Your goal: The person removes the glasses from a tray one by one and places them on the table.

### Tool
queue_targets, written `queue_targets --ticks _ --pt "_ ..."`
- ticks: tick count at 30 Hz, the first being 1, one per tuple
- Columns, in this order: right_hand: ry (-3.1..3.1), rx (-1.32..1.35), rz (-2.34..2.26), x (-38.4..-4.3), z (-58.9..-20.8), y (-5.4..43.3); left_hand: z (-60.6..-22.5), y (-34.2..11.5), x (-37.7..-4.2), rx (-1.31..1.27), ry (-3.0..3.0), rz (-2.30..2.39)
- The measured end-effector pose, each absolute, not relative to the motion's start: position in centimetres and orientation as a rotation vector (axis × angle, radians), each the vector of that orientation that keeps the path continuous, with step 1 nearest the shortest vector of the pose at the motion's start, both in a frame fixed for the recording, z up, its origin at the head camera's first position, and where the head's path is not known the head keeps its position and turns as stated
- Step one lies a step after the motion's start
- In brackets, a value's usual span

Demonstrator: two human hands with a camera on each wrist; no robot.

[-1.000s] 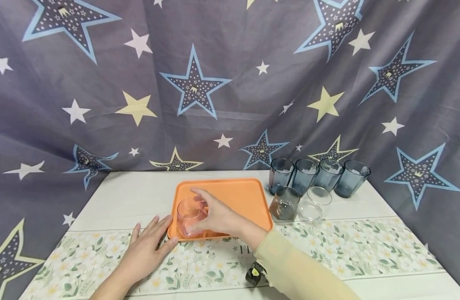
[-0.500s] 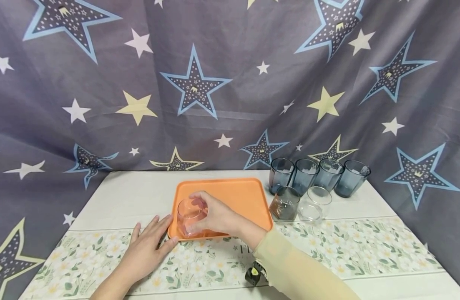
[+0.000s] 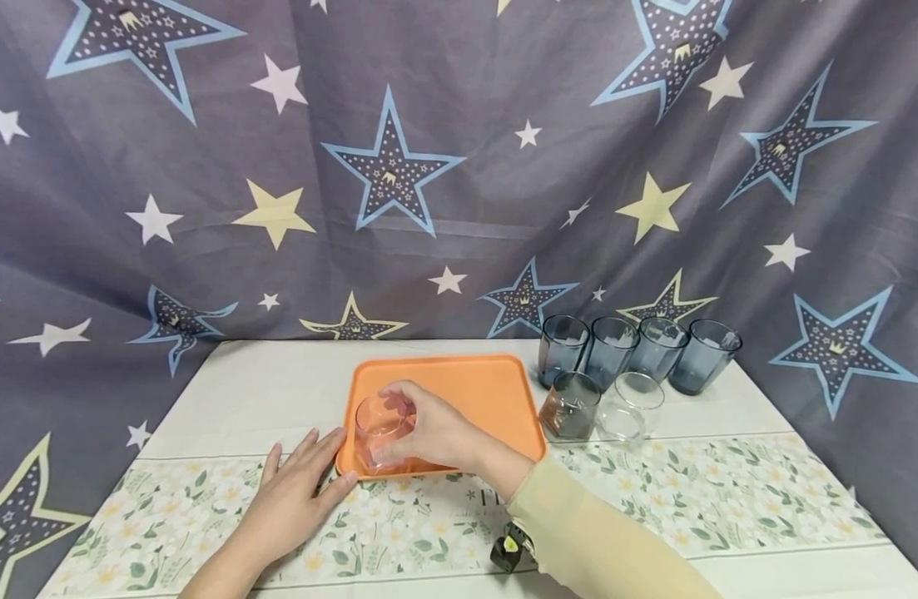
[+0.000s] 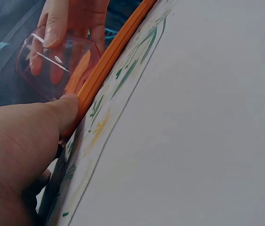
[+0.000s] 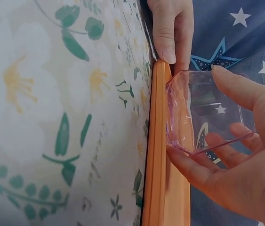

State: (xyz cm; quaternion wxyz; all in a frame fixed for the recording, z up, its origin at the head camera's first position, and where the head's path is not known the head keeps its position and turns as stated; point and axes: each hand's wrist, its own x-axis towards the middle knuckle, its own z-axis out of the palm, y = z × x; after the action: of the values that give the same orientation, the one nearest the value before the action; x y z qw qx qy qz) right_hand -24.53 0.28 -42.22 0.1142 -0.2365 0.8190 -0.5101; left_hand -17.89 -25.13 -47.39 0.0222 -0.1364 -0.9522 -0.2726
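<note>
A transparent pink drinking glass [image 3: 376, 428] stands upright at the left front of the orange tray [image 3: 477, 391]. My right hand [image 3: 438, 431] holds it from the right side, thumb near and fingers curled behind. In the right wrist view the glass [image 5: 207, 110] shows faceted walls and a thick base by the tray floor, with thumb and fingers around it. My left hand [image 3: 288, 503] rests at the tray's left front corner, fingers spread and extended. Its thumb lies along the tray's edge in the left wrist view, just beside the glass [image 4: 59, 61].
Right of the tray stands a back row of several blue-grey glasses [image 3: 612, 358]. Before them are a dark grey glass [image 3: 571, 412] and a clear one [image 3: 623, 420]. A small black device [image 3: 507, 549] hangs at the right wrist. A star-patterned curtain [image 3: 459, 208] closes off the back.
My right hand's fingers have drawn in slightly on the pink glass. The glass, the tray and my left hand have stayed in place.
</note>
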Motion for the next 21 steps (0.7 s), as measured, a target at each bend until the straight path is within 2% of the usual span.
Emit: queue_targets --ticks 12,21 --pt "2.484 -0.614 -1.481 -24.2 -40.3 1.2 -47.6 -25.2 -17.9 -0.407 -2.948 -0.849" --pt "2.493 -0.631 -1.52 -23.5 -38.3 3.6 -47.6 -25.1 -17.8 -0.413 -2.946 -0.848"
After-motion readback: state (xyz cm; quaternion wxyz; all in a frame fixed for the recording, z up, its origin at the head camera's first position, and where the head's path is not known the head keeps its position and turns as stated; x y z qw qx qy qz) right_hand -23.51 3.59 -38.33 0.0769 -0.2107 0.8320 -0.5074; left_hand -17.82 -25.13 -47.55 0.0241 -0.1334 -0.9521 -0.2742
